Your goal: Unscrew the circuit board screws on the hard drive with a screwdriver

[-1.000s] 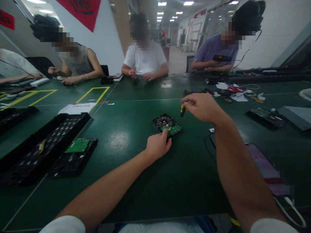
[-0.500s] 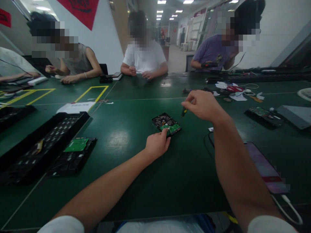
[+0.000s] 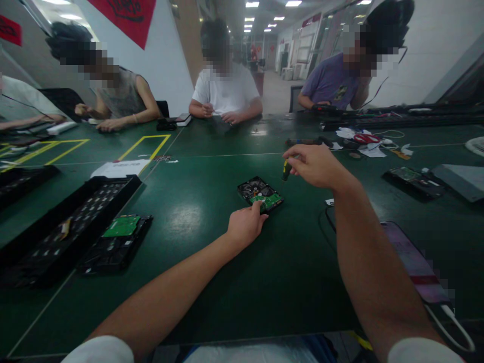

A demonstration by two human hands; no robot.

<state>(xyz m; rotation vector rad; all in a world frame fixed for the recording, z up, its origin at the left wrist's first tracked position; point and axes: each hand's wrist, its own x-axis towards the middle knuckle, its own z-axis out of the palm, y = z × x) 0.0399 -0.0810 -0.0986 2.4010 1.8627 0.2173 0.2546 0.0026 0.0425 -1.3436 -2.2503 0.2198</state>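
A black hard drive (image 3: 259,193) with a green circuit board on top lies flat on the green table (image 3: 204,262). My left hand (image 3: 245,225) grips its near edge with curled fingers. My right hand (image 3: 315,165) is pinched round a small screwdriver (image 3: 286,170) with a yellow and black handle. The tool hangs tip down just right of the drive's far corner, a little above the table.
Long black trays (image 3: 64,227) lie at the left, one bearing a green board (image 3: 121,227). A phone (image 3: 412,262) with a white cable lies at my right. Another drive (image 3: 412,179), scissors and scraps are at the far right. Three people sit across the table.
My right hand with the screwdriver has shifted slightly, dipping toward the drive and staying beside its far corner. My left hand has kept its hold on the drive.
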